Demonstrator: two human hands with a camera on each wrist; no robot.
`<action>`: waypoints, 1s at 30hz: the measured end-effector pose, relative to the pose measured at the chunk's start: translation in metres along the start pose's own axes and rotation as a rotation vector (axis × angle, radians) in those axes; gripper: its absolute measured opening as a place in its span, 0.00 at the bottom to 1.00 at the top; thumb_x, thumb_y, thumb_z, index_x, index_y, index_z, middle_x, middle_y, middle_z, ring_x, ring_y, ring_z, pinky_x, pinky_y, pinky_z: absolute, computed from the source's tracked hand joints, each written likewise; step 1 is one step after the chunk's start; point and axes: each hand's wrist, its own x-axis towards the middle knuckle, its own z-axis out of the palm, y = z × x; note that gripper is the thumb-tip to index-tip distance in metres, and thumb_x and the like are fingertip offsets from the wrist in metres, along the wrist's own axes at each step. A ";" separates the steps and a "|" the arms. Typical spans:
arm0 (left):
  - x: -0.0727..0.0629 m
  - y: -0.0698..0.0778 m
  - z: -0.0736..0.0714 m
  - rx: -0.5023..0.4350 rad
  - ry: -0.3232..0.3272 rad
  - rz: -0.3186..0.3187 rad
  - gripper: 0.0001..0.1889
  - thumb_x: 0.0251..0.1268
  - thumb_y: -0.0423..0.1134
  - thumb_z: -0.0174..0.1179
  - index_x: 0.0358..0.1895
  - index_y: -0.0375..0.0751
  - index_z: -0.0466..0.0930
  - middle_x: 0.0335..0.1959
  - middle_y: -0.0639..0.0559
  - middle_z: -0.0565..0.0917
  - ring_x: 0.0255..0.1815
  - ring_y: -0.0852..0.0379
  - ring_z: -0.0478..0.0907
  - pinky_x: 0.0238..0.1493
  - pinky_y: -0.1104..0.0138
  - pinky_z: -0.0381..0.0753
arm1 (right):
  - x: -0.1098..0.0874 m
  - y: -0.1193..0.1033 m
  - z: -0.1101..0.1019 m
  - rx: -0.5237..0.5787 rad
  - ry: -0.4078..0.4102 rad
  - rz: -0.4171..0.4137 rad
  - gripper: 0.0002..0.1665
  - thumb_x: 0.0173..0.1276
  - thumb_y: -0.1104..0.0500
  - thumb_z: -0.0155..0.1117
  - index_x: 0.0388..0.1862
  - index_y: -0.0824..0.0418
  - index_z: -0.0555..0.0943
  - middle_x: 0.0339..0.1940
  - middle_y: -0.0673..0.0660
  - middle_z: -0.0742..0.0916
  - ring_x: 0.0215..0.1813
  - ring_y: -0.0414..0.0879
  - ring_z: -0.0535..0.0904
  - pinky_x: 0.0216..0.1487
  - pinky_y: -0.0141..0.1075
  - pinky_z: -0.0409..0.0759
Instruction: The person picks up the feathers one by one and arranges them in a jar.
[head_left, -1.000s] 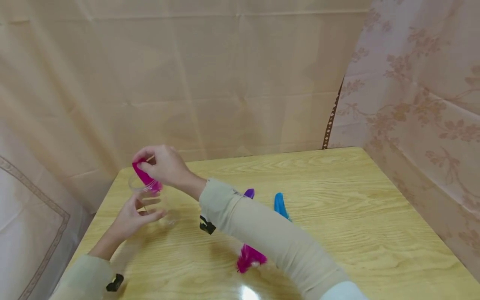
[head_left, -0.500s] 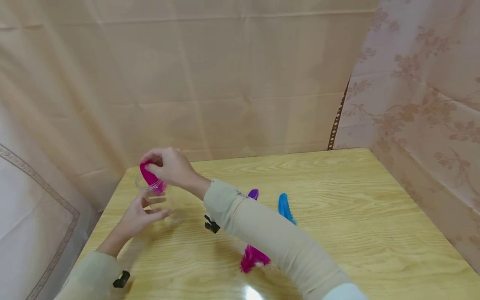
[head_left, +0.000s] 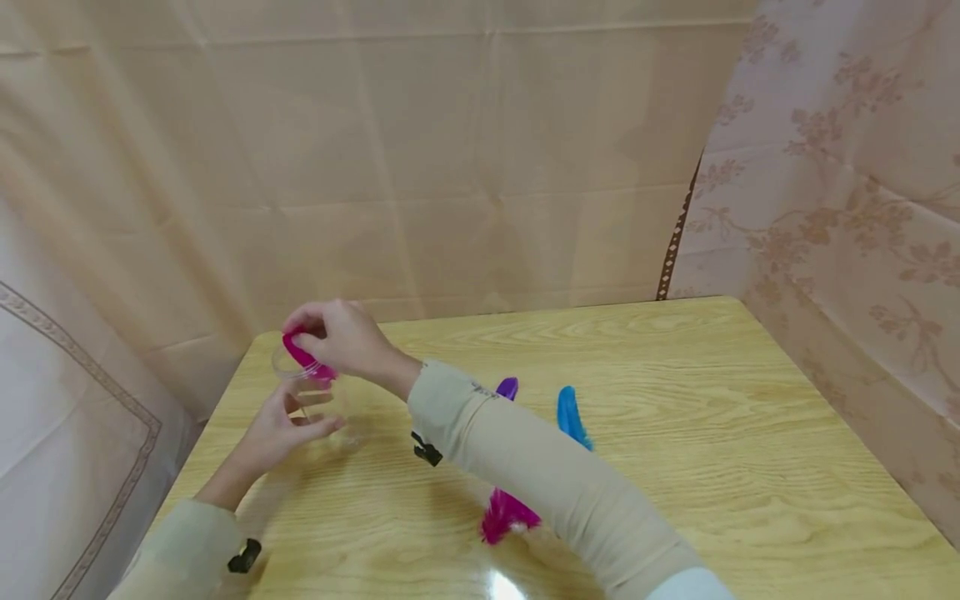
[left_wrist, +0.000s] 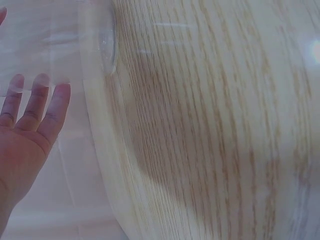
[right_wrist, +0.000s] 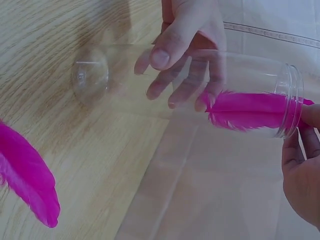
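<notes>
My left hand grips a tall clear jar round its side, thumb and fingers on opposite sides of the wall. The jar's base is down at the tabletop and its ridged mouth faces up. Over that mouth, my right hand pinches a magenta feather by one end between thumb and fingers. Most of the feather lies inside the jar, fluffy end first, as the right wrist view shows. Only the left hand's fingers and part of the jar appear in the left wrist view.
On the wooden table lie a blue feather, a purple feather and another magenta feather; my right sleeve partly hides them. Beige curtains hang behind the table, with patterned cloth at the right.
The right hand has lowered slightly, and the magenta feather sits a little deeper in the jar. The left hand keeps its hold; the whole head view has shifted slightly.
</notes>
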 end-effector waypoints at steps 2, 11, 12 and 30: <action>0.001 0.001 0.000 0.004 -0.002 -0.004 0.36 0.63 0.32 0.71 0.70 0.39 0.61 0.68 0.38 0.70 0.63 0.35 0.74 0.52 0.68 0.81 | 0.000 0.000 0.000 0.006 0.000 -0.002 0.08 0.73 0.62 0.66 0.49 0.58 0.87 0.42 0.47 0.89 0.39 0.27 0.79 0.44 0.16 0.74; 0.001 0.005 -0.001 0.103 0.030 -0.069 0.39 0.62 0.38 0.73 0.71 0.33 0.61 0.65 0.34 0.72 0.57 0.34 0.76 0.46 0.69 0.83 | 0.001 0.004 0.000 0.043 0.024 -0.041 0.12 0.72 0.66 0.66 0.53 0.61 0.84 0.50 0.51 0.89 0.42 0.30 0.82 0.45 0.16 0.74; 0.001 0.005 -0.001 0.106 0.028 -0.074 0.39 0.63 0.38 0.73 0.71 0.34 0.61 0.66 0.34 0.71 0.58 0.33 0.75 0.46 0.69 0.83 | 0.001 0.004 0.000 0.046 0.027 -0.044 0.13 0.72 0.67 0.66 0.54 0.62 0.84 0.50 0.52 0.88 0.43 0.30 0.82 0.46 0.16 0.74; 0.003 0.004 -0.001 0.093 0.037 -0.040 0.39 0.62 0.35 0.73 0.72 0.33 0.60 0.65 0.32 0.73 0.58 0.33 0.75 0.47 0.70 0.82 | -0.019 0.018 -0.006 0.369 0.090 -0.146 0.21 0.73 0.61 0.67 0.63 0.61 0.79 0.61 0.54 0.84 0.64 0.37 0.77 0.62 0.29 0.75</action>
